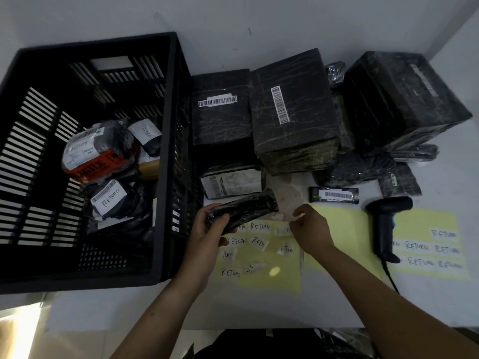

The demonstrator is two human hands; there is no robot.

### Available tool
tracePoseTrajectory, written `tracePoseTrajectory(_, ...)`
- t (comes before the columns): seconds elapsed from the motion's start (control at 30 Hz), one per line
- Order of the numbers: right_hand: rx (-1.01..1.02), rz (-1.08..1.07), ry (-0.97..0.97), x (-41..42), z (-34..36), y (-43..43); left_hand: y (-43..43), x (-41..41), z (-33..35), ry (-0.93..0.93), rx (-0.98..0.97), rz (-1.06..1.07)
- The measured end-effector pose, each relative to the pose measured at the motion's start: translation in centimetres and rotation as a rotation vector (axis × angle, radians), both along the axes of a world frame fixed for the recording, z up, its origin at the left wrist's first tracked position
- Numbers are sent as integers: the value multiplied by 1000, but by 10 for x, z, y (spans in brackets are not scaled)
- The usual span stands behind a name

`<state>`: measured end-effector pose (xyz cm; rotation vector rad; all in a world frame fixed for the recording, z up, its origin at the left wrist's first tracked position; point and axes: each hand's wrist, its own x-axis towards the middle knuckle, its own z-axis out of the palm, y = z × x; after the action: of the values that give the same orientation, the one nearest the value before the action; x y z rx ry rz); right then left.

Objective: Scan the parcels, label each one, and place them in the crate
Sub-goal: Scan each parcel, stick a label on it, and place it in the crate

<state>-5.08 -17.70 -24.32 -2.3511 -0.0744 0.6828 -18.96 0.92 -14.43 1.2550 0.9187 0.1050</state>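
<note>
Just right of the crate (169, 161), above the yellow label sheet (261, 278), the slim black-wrapped parcel (248, 207) sits tilted in the left hand (207, 230), whose fingers curl round its near end. The right hand (312, 229) is near it, fingertips pinched on what looks like a small pale label (298, 215). The likely risk is the sticker folding onto itself or landing creased, because the glossy parcel is held by one end only. The scanner (386, 224) lies well apart.

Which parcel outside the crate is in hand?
The slim black-wrapped parcel, gripped at its end by the left hand. The other parcels lie on the table untouched; the right hand pinches only a white label.
</note>
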Motion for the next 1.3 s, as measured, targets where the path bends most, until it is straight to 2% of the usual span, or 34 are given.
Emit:
tracePoseTrajectory(0.2, 116, -93, 112, 2, 10, 3, 0, -2, 3, -20, -28, -2)
tracePoseTrajectory(0.43, 449, -379, 3, -12, 74, -10, 3, -5, 12, -59, 13, -102)
tracePoseTrajectory(0.6, 647, -360, -32, -34, 139, -11, 1, -9, 13, -54, -65, -139)
tracePoseTrajectory(0.77, 653, -208, -107, -54, 174, -2, -3, -11, 25, -109, -254, -169)
tracePoseTrajectory(0.97, 534, 33, -273, -75, 185, 8, -10, -12, 42, -16, -248, -188)
tracePoseTrajectory(1.17, 489, 77, -365, -84, 184, 12, -18, -13, 54, 34, -432, -161)
tracePoseTrajectory(1.3, 475, 95, -368, -85, 178, 9, -21, -14, 64, 42, -485, -166)
